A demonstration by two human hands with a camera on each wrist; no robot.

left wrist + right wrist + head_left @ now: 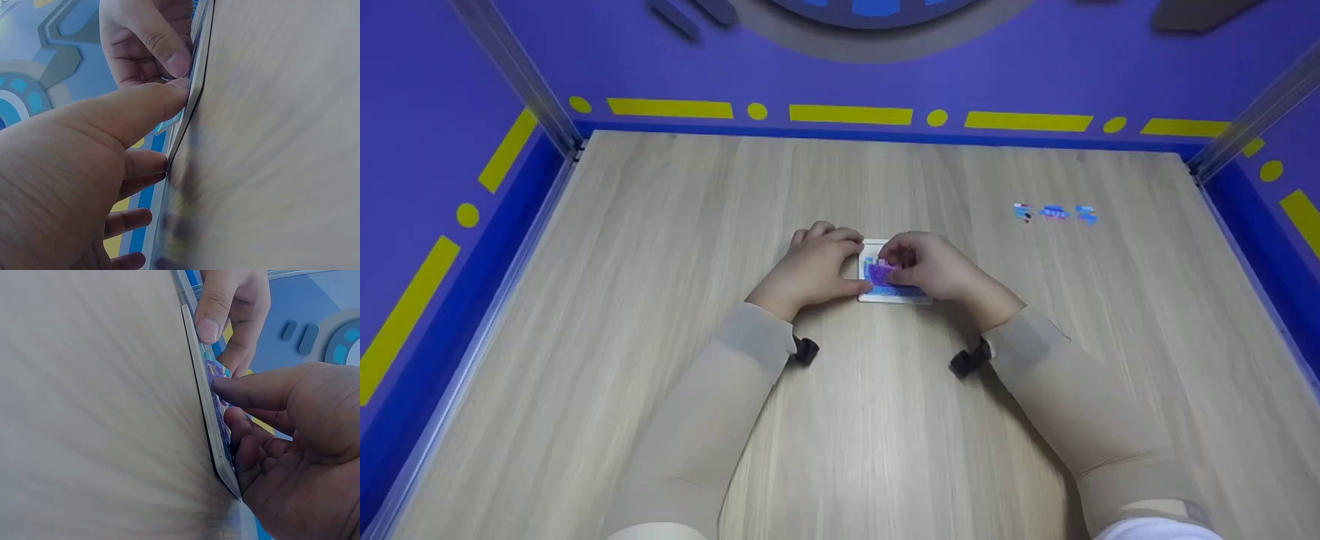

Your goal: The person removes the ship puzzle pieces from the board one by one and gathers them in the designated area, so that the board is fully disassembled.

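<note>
A small square puzzle board (896, 299) with a pale border and a blue and purple picture lies flat on the table. My left hand (812, 271) is at its left side. The left thumb (160, 104) lies straight over the near left corner, and the index fingertip touches the edge by the far left corner; the other fingers are spread. Above the board, my right hand (936, 264) is bent inward, its thumb and curled fingers pinching a purple puzzle piece (214, 370) low over the picture. The right fingers hide part of the board.
Several small colourful puzzle pieces (1054, 213) lie in a row on the wooden table (840, 435), right of and beyond the board. Blue panels (855, 82) with yellow marks stand along the table's back and sides.
</note>
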